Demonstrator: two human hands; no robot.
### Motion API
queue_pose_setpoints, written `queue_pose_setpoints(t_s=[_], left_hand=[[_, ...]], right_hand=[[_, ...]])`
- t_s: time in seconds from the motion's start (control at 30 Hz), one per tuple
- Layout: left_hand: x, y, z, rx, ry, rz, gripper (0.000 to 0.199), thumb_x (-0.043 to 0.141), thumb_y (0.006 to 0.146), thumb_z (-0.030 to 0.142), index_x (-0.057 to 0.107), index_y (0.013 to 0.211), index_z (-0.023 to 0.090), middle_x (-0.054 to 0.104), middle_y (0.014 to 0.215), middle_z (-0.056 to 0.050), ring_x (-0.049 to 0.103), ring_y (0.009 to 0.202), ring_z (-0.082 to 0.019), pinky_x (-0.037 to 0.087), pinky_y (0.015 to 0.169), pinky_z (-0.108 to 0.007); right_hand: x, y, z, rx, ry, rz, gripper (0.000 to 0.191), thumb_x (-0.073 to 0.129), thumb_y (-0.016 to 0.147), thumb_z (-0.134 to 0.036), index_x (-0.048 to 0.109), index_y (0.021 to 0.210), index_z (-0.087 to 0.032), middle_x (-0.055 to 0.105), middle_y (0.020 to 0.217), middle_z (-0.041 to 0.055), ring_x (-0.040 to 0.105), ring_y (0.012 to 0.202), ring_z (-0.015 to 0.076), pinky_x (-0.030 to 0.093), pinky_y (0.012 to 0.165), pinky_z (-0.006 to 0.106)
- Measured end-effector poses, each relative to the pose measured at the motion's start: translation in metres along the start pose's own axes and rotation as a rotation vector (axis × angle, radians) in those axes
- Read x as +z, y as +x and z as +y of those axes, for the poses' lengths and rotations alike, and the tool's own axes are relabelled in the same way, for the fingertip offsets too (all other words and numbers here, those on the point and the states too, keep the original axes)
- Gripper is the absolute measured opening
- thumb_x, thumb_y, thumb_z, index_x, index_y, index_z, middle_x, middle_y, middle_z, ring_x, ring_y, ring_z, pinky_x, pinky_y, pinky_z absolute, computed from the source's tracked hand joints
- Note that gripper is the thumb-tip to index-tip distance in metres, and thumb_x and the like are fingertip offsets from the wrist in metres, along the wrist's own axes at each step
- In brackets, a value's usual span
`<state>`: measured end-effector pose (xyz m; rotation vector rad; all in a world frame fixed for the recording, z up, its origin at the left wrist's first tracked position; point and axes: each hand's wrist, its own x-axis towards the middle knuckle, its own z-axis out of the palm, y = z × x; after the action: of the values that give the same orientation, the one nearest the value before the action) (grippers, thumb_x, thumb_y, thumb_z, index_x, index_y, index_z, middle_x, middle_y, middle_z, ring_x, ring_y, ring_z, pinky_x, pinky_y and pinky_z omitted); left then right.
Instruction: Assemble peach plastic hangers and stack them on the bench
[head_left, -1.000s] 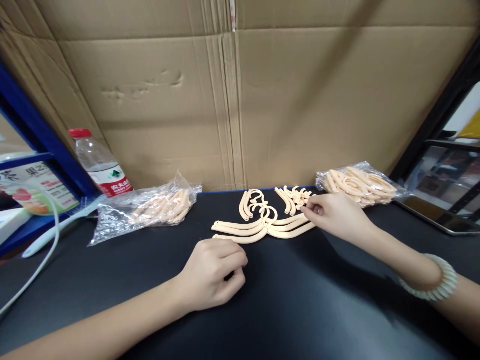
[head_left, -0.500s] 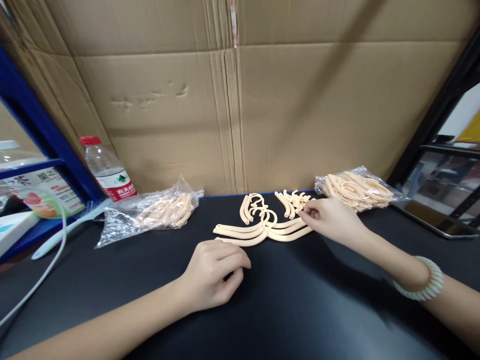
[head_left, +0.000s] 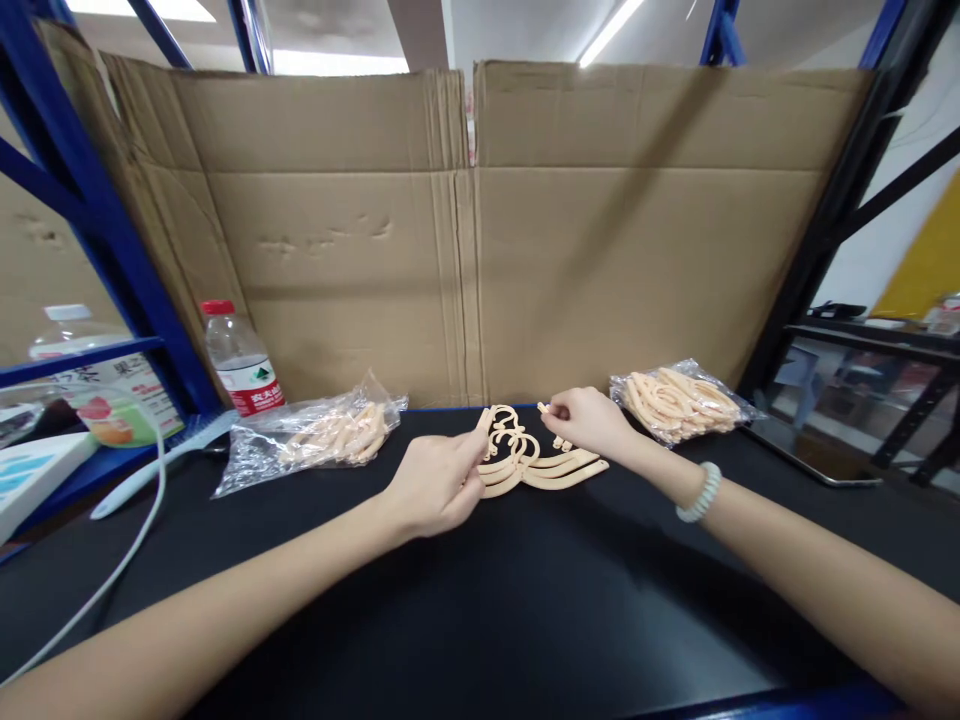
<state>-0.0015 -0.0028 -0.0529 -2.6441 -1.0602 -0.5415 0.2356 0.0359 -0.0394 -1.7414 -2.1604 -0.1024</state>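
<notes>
My left hand (head_left: 441, 482) is closed, its fingers curled over the left side of the beige folding hanger parts (head_left: 559, 480), hiding their left ends. Whatever it may hold is hidden. These parts lie with curved arms fanned right and ring-like hooks (head_left: 529, 447) at the middle. Just behind are shorter curved strips and hooks (head_left: 504, 413). My right hand (head_left: 592, 420) is further back on the right, thumb and finger pinched at the tip of a small beige hanger piece (head_left: 543, 408). It covers most of the small pieces there; a few ends (head_left: 561, 444) show below it.
A clear bag of beige parts (head_left: 337, 435) lies at left, another bag (head_left: 679, 400) at right. A water bottle (head_left: 244, 365), a pale blue brush-like handle (head_left: 161, 465) and a white cable (head_left: 142, 540) are left. A phone (head_left: 814, 455) lies right. Cardboard (head_left: 337, 250) stands behind.
The view has tilted up and drawn back. My left hand has moved forward to the hanger parts. My right hand has shifted left over the small pieces at the back.
</notes>
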Motion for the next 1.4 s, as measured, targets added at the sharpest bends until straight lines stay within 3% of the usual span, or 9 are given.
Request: queue_pose_setpoints(t_s=[0.23,0.43,0.7,0.87,1.07,1.27,1.4], left_hand=[[0.008,0.044,-0.029,-0.269,0.092,-0.115,0.017,0.036,0.088,0.019,0.049,0.099,0.019,0.066,0.077,-0.007,0.064,0.074,-0.027,0.043,0.066,-0.033],[0.022,0.061,-0.042,-0.379,0.075,-0.166,0.027,0.049,0.095,0.032,0.053,0.115,0.014,0.063,0.097,-0.006,0.063,0.084,-0.02,0.051,0.079,-0.039],[0.052,0.07,-0.056,-0.421,-0.021,-0.261,0.028,0.057,0.092,0.032,0.057,0.114,0.014,0.06,0.112,-0.009,0.061,0.096,-0.021,0.053,0.082,-0.041],[0.065,0.072,-0.063,-0.471,-0.03,-0.251,0.029,0.056,0.092,0.032,0.057,0.115,0.015,0.06,0.114,-0.009,0.061,0.097,-0.021,0.053,0.082,-0.041],[0.066,0.074,-0.067,-0.526,-0.027,-0.224,0.03,0.057,0.092,0.032,0.056,0.117,0.015,0.059,0.116,-0.009,0.06,0.099,-0.022,0.052,0.084,-0.043],[0.063,0.078,-0.066,-0.614,-0.078,-0.248,0.032,0.058,0.091,0.031,0.055,0.118,0.015,0.058,0.118,-0.01,0.06,0.101,-0.023,0.052,0.084,-0.043],[0.05,0.079,-0.071,-0.664,-0.193,-0.222,0.031,0.058,0.091,0.031,0.056,0.117,0.014,0.058,0.117,-0.01,0.06,0.1,-0.023,0.052,0.084,-0.043]], right_hand=[[0.015,0.054,-0.019,0.072,-0.069,-0.182,0.021,0.057,0.091,-0.033,0.066,0.097,-0.015,0.066,0.099,0.008,0.062,0.092,0.022,0.049,0.079,0.036],[0.038,0.081,-0.029,0.163,-0.045,-0.417,0.027,0.059,0.093,-0.032,0.059,0.112,-0.013,0.061,0.11,0.0087,0.062,0.093,0.0199,0.053,0.08,0.038],[0.058,0.093,-0.025,0.268,0.065,-0.452,0.029,0.061,0.092,-0.031,0.058,0.116,-0.016,0.058,0.116,0.0091,0.06,0.1,0.022,0.052,0.083,0.038],[0.057,0.096,-0.013,0.303,0.19,-0.403,0.028,0.059,0.092,-0.032,0.059,0.113,-0.013,0.06,0.111,0.0082,0.062,0.094,0.021,0.054,0.08,0.037],[0.046,0.087,0.006,0.305,0.375,-0.175,0.025,0.059,0.092,-0.035,0.061,0.105,-0.013,0.062,0.105,0.0059,0.062,0.089,0.0195,0.053,0.077,0.036],[0.038,0.055,0.005,0.237,0.699,0.073,0.029,0.064,0.083,-0.039,0.06,0.067,-0.015,0.059,0.059,-0.0003,0.057,0.058,0.0129,0.045,0.056,0.024],[0.028,0.02,-0.003,0.152,0.968,0.118,0.037,0.06,0.077,-0.054,0.052,0.069,-0.019,0.05,0.047,-0.0056,0.044,0.04,0.0089,0.035,0.042,0.022]])
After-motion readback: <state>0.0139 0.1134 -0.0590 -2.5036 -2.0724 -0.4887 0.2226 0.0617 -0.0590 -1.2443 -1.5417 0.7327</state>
